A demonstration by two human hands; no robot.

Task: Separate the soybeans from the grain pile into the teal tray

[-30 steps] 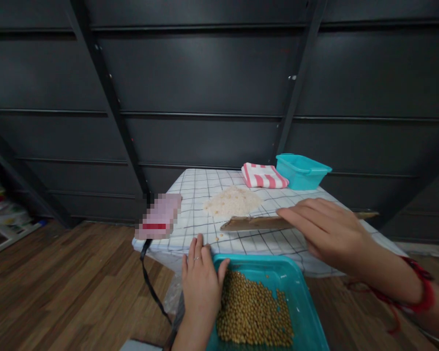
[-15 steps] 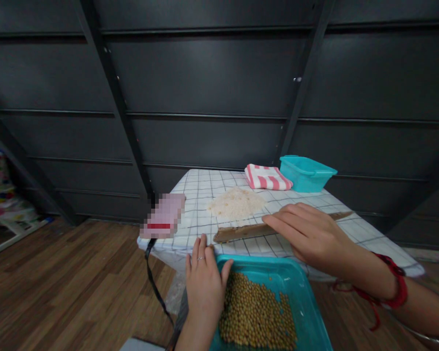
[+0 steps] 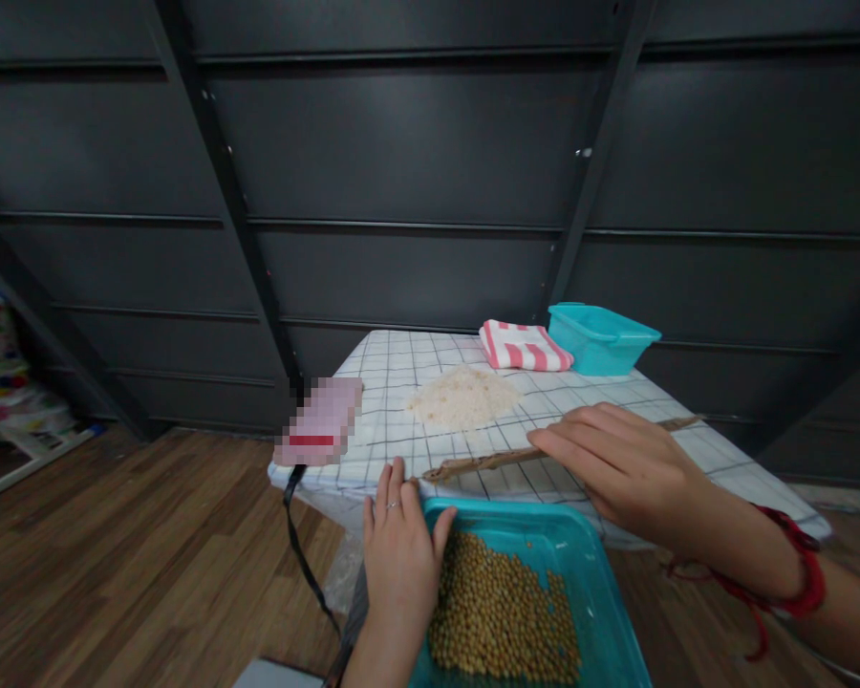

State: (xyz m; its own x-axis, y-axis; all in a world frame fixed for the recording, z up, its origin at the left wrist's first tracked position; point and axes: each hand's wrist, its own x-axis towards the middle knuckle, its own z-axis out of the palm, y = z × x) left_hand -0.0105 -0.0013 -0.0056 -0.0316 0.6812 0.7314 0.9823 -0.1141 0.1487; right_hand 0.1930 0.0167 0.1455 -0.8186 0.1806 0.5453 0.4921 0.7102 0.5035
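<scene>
My right hand (image 3: 627,468) is closed over a long strip of brown cardboard (image 3: 483,464), which lies slantwise along the near edge of the table. Its fingers hide the middle of the strip. My left hand (image 3: 399,559) grips the left rim of a teal plastic basin (image 3: 620,612), thumb inside, with the fingers stretched forward onto the cloth edge. Yellowish-brown soybeans (image 3: 502,612) cover much of the basin's floor. Beyond the cardboard, a flat heap of pale rice-like grains (image 3: 464,397) rests on the checked cloth (image 3: 394,368).
At the back right stand a folded pink-and-white striped towel (image 3: 525,346) and a smaller turquoise basin (image 3: 602,342). A blurred pink object (image 3: 322,420) with a black strap (image 3: 301,549) lies at the table's left edge. A dark panelled wall (image 3: 401,143) rises behind.
My right hand has moved slightly right and toward me, and the cardboard's near end has tilted and come closer to the table edge. My left hand and the basin stay put.
</scene>
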